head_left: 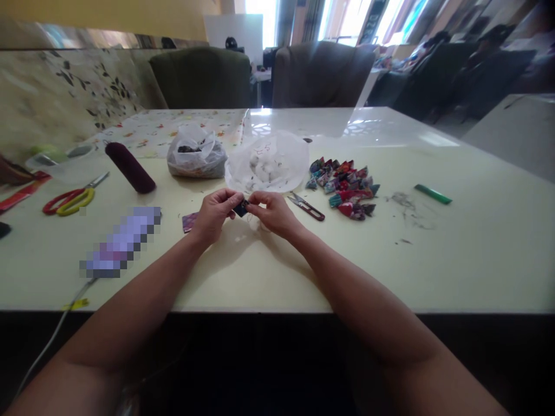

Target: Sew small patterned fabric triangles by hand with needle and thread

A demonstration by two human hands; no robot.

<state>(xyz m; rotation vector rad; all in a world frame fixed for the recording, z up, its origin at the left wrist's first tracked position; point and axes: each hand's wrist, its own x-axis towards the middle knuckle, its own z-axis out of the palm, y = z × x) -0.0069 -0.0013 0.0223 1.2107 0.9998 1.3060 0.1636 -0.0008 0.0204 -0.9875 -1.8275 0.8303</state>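
Note:
Between both hands, just above the table, is a small dark piece of fabric [241, 209]. My left hand [215, 215] pinches its left side between thumb and fingers. On its right edge my right hand [272, 211] is closed in a pinch; whether a needle is in those fingers is too small to tell. A patterned purple fabric square [189, 222] lies flat beside my left hand. To the right of my right hand rest thread snips [307, 207]. Several small stuffed patchwork pieces [344, 185] are heaped further right. A white plastic bag with white stuffing [269, 164] spreads out behind my hands.
A tied clear bag [196, 153] stands behind left, near a dark maroon thread spool [130, 167]. Scissors [76, 196] and a blurred-out phone-like object [124, 241] with a cable lie left. A green object [433, 194] and loose thread scraps [407, 208] are right. Chairs [323, 75] stand behind.

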